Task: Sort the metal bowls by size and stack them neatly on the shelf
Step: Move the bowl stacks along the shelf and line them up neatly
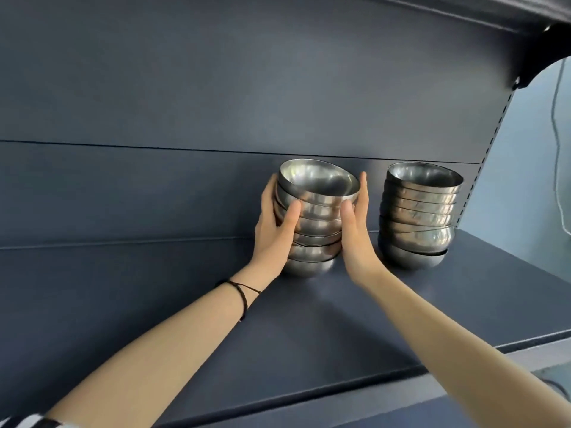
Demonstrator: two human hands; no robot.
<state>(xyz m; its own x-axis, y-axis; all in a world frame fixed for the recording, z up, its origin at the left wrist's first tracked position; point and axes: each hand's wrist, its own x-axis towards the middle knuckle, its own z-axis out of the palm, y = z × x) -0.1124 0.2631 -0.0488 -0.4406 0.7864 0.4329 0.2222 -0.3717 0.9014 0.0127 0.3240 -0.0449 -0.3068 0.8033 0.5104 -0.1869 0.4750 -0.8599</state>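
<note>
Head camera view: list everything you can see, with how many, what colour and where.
left bowl stack: one, silver metal, on the shelf, top bowl tilted
right bowl stack: one, silver metal, on the shelf further right, untouched
shelf: one, dark blue, under both stacks
back panel: one, dark blue, behind the stacks
cable: one, white, by the wall at far right
bracelet: one, black cord, left wrist
left grip: one, bare hand, holds the left bowl stack's left side
right grip: one, bare hand, straight fingers press its right side
</note>
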